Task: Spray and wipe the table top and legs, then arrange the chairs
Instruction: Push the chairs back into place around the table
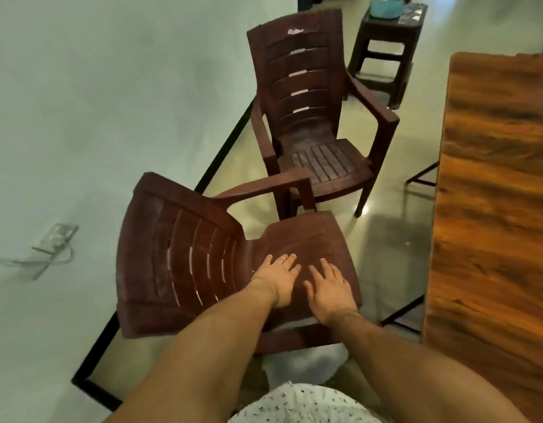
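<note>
Chair stage, I reckon. My left hand [277, 279] and right hand [328, 291] lie flat with fingers spread, gripping nothing, on the near chair [309, 236] at 6 o'clock, probably to shove it toward the table [493, 178] at 3. The second chair [309, 117] sits at 12.

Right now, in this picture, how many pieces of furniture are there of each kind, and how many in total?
Brown plastic armchairs: 2 (near chair, far chair)
Wooden table: 1
Stool: 1
Total: 4
</note>
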`<state>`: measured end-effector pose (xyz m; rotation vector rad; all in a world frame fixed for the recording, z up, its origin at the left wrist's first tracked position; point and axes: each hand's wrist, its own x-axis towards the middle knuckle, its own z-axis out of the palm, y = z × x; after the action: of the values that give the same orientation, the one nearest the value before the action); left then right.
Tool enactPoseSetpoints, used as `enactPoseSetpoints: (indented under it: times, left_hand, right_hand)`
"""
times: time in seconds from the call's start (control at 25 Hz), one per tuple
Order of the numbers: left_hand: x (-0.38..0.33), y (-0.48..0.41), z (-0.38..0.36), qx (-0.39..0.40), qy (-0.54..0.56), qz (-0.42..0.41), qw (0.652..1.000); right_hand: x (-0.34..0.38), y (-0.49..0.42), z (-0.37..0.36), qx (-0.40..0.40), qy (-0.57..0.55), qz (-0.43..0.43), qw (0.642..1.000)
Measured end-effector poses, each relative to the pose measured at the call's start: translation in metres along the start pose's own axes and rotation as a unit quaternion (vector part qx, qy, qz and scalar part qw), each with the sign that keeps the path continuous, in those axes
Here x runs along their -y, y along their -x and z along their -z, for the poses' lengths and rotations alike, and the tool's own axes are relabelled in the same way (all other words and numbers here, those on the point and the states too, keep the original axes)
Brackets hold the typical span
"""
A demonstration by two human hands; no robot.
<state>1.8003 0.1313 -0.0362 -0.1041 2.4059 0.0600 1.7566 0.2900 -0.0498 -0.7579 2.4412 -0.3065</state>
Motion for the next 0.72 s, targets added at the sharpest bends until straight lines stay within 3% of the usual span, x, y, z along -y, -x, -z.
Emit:
enactPoseSetpoints:
  times: [0.32, 0.72]
  left_hand:
    - [0.214, 0.045, -0.013, 0.021, -0.078, -0.037, 0.996]
    - [0.333, 0.091, 0.016, -0.033, -0.152, -0.08, 0.985]
  right_hand:
    - [0.203, -0.038, -0.047, -0.036, -0.064, -0.066, 0.995]
    - [0.37, -0.062, -0.07, -0.061, -0.102, -0.165, 0.979]
